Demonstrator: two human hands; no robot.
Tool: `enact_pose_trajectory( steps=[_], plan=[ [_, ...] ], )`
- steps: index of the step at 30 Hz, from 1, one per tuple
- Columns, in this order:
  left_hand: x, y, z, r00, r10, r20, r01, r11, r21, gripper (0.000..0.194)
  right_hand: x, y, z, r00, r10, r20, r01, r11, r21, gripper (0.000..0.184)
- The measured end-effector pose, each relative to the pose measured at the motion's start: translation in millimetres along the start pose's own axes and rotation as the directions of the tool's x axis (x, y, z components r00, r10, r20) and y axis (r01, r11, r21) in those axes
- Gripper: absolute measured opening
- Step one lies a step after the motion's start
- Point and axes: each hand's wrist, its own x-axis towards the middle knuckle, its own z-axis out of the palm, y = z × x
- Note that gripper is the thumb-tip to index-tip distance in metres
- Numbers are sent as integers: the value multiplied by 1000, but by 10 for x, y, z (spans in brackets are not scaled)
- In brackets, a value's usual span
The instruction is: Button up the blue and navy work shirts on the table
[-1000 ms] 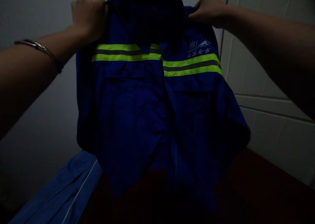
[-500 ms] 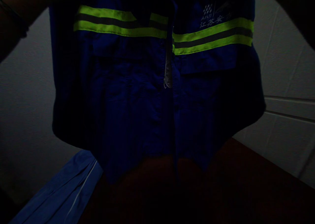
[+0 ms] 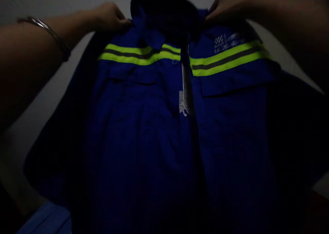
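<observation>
A dark blue work jacket (image 3: 133, 114) hangs spread out in front of me, its front facing the camera. Yellow-green bands with a grey stripe cross its chest, and white lettering shows above the band on the right side. My left hand (image 3: 109, 17) is closed on the shoulder left of the collar. On the other side of the collar, my right hand (image 3: 224, 6) pinches the opposite shoulder. The front is unfastened at least at the top, where a pale strip and a small tag show along the opening. The lower hem is out of sight.
Light blue cloth (image 3: 48, 218) lies at the lower left, mostly behind the jacket. A pale wall (image 3: 59, 2) stands behind. Part of a dark red surface (image 3: 320, 206) shows at the lower right. The scene is dim.
The jacket dipped and rose while coming closer, then swung outward with its sleeves flaring to both sides. It now covers most of the red surface and light blue cloth. Both hands kept hold.
</observation>
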Motion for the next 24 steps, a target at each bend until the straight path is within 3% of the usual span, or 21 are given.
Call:
enact_pose_trajectory(
  steps=[2, 4, 8, 12, 15, 20, 24],
  plan=[
    [-624, 523, -60, 999, 9, -37, -11, 999, -31, 67, -20, -126, 0, 997, -5, -76, -1, 996, -87, 49],
    [-900, 830, -136, 1000, 26, -5, -26, 999, 24, 53, 5, -245, -86, 992, -15, -122, -5, 986, -165, 50],
    [-928, 900, -349, 998, 6, 68, -16, 990, 141, 44, 186, -472, -362, 983, -33, -181, -21, 958, -285, 53],
    [-999, 875, -462, 986, -89, 138, 61, 979, 195, 45, 300, -671, -462, 989, -72, -130, 30, 953, -303, 49],
    [-1064, 1006, -542, 962, -156, 222, 108, 971, 215, 44, 271, -725, -406, 995, -83, -54, 69, 972, -225, 42],
    [-1079, 1257, -691, 887, -240, 394, 139, 953, 268, 41, 182, -779, -273, 991, -122, 49, 125, 991, -47, 34],
    [-1190, 1395, -576, 848, -285, 447, 158, 941, 301, 38, 113, -936, -75, 987, -128, 95, 121, 990, 73, 28]
  ],
)
